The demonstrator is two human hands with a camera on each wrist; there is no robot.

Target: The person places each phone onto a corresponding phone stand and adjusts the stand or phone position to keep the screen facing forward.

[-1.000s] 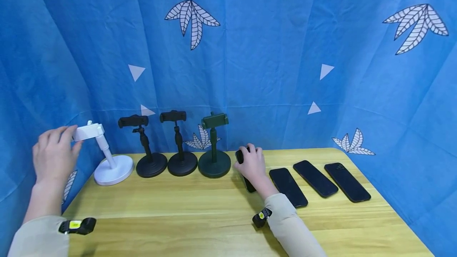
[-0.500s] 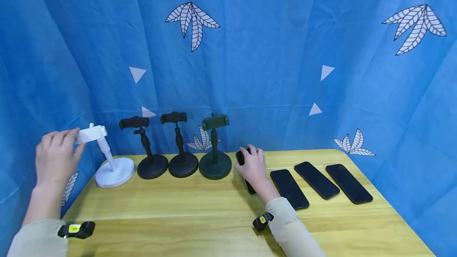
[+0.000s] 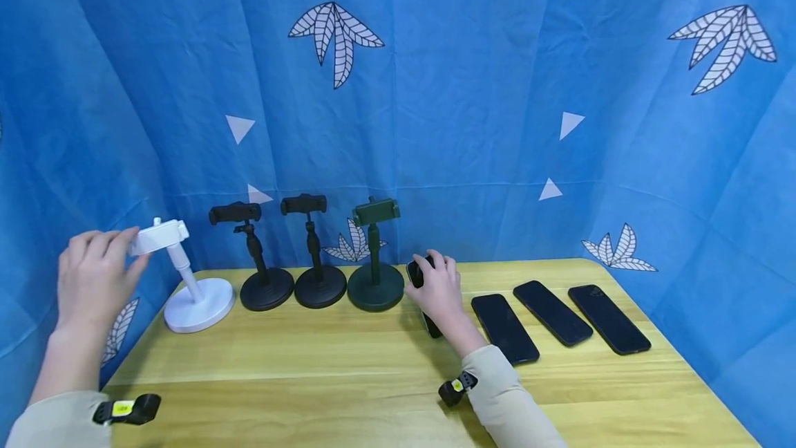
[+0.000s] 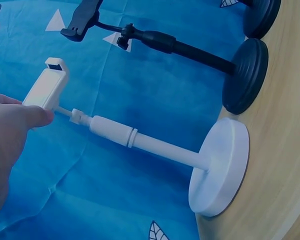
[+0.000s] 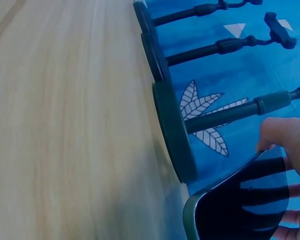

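Note:
At the left end of the table, my left hand (image 3: 96,275) pinches the clamp head of a white phone stand (image 3: 197,304) between thumb and fingers. The stand leans toward the hand, its round base at the table's left edge. My right hand (image 3: 440,289) grips a black smartphone (image 5: 240,205) by its long edges near the top; in the head view the hand covers most of it. That phone is just right of a dark green phone stand (image 3: 375,287). Left of the green one stand two black phone stands (image 3: 318,286), their clamps unfilled.
Three more dark smartphones (image 3: 505,328) lie slanted in a row on the right half of the wooden table (image 3: 280,393). A blue patterned curtain (image 3: 460,102) hangs close behind the table and along both sides.
The white stand and my left hand have shifted slightly left and toward me, over the last half second. My right hand and its smartphone have edged a little left.

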